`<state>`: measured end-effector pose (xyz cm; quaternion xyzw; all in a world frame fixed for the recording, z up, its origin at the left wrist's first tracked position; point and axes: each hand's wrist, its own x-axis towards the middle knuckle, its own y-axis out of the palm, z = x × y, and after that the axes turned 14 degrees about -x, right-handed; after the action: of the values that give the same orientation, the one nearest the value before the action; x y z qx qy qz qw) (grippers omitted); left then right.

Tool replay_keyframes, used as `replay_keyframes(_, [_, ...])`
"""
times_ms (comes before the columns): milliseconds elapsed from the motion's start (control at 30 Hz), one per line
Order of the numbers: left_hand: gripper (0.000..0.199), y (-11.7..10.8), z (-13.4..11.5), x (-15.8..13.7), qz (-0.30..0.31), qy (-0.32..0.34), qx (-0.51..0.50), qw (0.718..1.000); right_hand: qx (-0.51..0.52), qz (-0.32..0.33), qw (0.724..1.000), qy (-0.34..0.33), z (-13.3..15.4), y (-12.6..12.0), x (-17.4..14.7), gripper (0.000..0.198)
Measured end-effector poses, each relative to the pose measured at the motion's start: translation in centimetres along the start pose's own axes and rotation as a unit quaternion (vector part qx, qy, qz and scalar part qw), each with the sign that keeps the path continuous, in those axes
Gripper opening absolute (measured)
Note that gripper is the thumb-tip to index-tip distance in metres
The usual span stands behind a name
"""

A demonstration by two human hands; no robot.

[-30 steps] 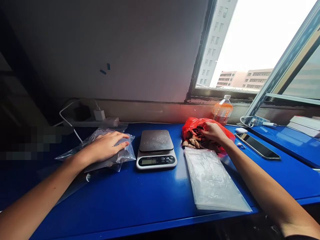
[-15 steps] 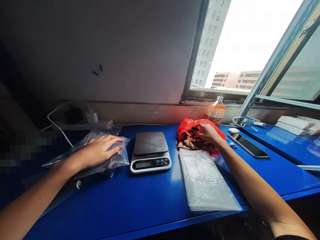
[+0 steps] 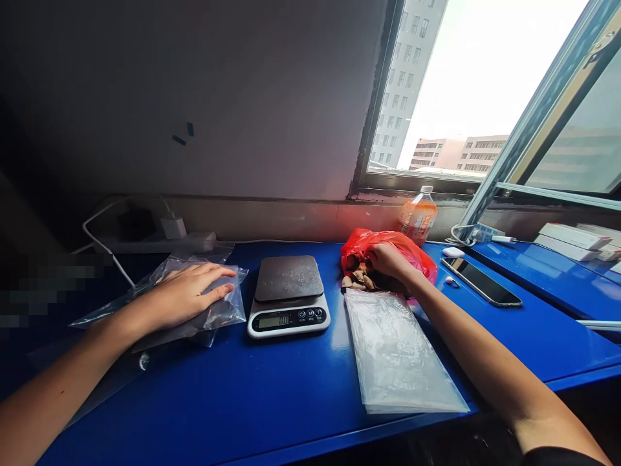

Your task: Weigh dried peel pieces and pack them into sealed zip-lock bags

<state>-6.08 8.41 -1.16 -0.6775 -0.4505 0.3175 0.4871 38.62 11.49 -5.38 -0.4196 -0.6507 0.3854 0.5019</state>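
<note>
My left hand (image 3: pixel 187 293) lies palm down with fingers stretched out on clear plastic bags (image 3: pixel 231 312) at the left. In the middle stands a kitchen scale (image 3: pixel 290 294) with a grey plate; nothing lies on the plate and its display reads zero. My right hand (image 3: pixel 391 260) reaches into an opened red plastic bag (image 3: pixel 361 241), its fingers curled down among brown dried pieces (image 3: pixel 359 278). The fingertips are partly hidden, and I cannot make out what they hold. A stack of flat clear bags (image 3: pixel 402 353) lies below the red bag, under my right forearm's left side.
Behind the red bag stands a bottle of orange drink (image 3: pixel 418 213). A phone (image 3: pixel 481 281), an earbud (image 3: pixel 453 282) and its white case (image 3: pixel 453 252) lie to the right. A power strip (image 3: pixel 204 241) with a white charger (image 3: pixel 173 226) runs along the wall. White boxes (image 3: pixel 575 239) sit far right.
My right hand has shifted left and slightly lower within the red bag, toward the pieces at its near left. My left hand stays flat on the clear bags. The view has turned slightly.
</note>
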Motion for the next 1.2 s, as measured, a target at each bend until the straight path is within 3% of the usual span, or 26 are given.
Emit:
replay_keyframes(200, [0.055, 0.0, -0.1, 0.1, 0.005, -0.005, 0.013, 1.0, 0.006, -0.015, 1.0, 0.01, -0.9, -0.7, -0.8, 0.017])
replay_keyframes(467, [0.053, -0.3, -0.9, -0.2, 0.007, 0.002, 0.003, 1.0, 0.017, 0.013, 1.0, -0.016, 0.8, -0.5, -0.7, 0.013])
replay_keyframes(733, [0.053, -0.2, -0.7, -0.4, 0.007, 0.014, 0.0, 1.0, 0.026, 0.003, 1.0, 0.008, -0.6, -0.2, -0.9, 0.018])
replay_keyframes(1000, [0.055, 0.1, -0.5, -0.4, 0.003, 0.026, -0.009, 1.0, 0.042, 0.01, 0.998, -0.054, 0.4, -1.0, -1.3, 0.022])
replay_keyframes(1200, [0.057, 0.0, -0.8, -0.7, 0.012, 0.022, -0.016, 1.0, 0.042, -0.072, 0.996, -0.041, 0.5, -2.9, -2.1, 0.018])
